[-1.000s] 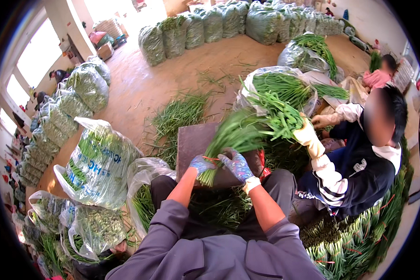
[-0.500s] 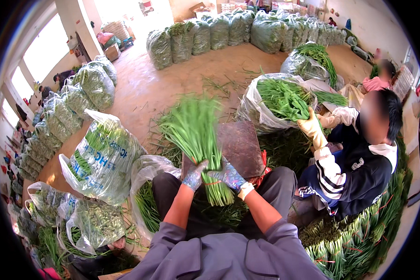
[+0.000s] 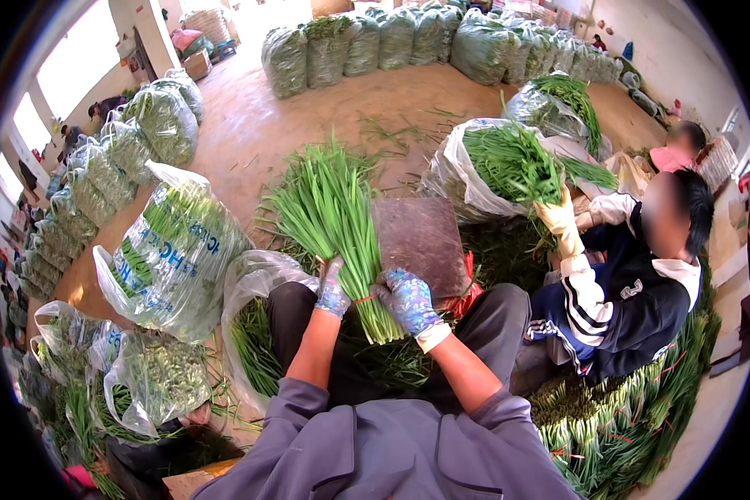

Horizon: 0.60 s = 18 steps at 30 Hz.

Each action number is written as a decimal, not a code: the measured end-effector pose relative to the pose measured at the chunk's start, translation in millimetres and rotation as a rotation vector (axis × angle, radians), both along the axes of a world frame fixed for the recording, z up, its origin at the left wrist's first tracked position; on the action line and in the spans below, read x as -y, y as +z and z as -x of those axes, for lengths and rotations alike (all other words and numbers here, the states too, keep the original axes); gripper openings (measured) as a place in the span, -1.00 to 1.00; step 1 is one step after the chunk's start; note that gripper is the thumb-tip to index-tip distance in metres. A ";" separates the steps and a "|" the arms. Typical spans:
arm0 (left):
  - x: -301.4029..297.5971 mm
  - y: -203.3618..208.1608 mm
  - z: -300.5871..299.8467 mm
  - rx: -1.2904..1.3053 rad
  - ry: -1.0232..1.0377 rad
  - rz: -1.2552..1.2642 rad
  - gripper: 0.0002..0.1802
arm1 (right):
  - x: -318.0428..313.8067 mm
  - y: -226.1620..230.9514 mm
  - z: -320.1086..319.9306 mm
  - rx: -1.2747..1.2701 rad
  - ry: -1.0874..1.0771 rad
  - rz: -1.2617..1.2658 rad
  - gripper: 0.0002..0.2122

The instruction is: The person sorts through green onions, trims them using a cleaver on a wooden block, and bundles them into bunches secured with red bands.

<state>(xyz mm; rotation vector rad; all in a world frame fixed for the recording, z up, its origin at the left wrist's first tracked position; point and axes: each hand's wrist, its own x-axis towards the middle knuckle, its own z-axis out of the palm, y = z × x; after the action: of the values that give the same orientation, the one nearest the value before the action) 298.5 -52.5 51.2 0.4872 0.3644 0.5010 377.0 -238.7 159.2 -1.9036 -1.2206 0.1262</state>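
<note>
A large bunch of garlic chives [image 3: 329, 208] slants over my lap, its leaves fanned away from me and its pale cut ends towards me. A thin red tie circles it near those ends. My left hand [image 3: 332, 289], in a patterned blue glove, is closed around its left side. On the right, my right hand [image 3: 408, 302], gloved alike, has bent fingers pressed to the stems beside the tie. The leaves overlap the left edge of a dark square board [image 3: 417, 243] in front of me. Red tie strands [image 3: 465, 287] hang at the board's right side.
At my right a co-worker [image 3: 633, 283] handles greens over an open plastic bag [image 3: 458, 171]. Tied bunches [image 3: 617, 425] are piled at lower right. Filled bags [image 3: 175, 254] stand at left, and an open bag of greens [image 3: 254, 346] touches my left leg. More sacks [image 3: 396, 42] line the back.
The bunch's leaves, blurred before, are now sharp and lie slightly lower and further left. My right hand has shifted a little outward along the stems. The co-worker's gloved hand has moved slightly.
</note>
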 end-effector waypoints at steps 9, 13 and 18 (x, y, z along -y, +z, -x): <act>-12.7 -7.8 29.6 0.160 0.005 0.078 -0.40 | 15.3 -50.2 -49.2 -0.538 0.047 0.263 -0.28; -5.3 -20.7 7.8 -0.120 0.136 -0.128 -0.44 | 5.0 -11.6 -24.6 -0.864 0.343 -0.021 -0.11; -84.4 -23.8 14.5 -0.077 -0.053 0.145 -0.36 | -18.7 69.0 10.6 -0.624 0.440 -0.560 0.13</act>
<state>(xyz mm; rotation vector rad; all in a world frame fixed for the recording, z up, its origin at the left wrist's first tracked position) 284.1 31.9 27.4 0.3749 0.4571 0.4023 366.4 -220.0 228.2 -0.9829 -1.0646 0.5131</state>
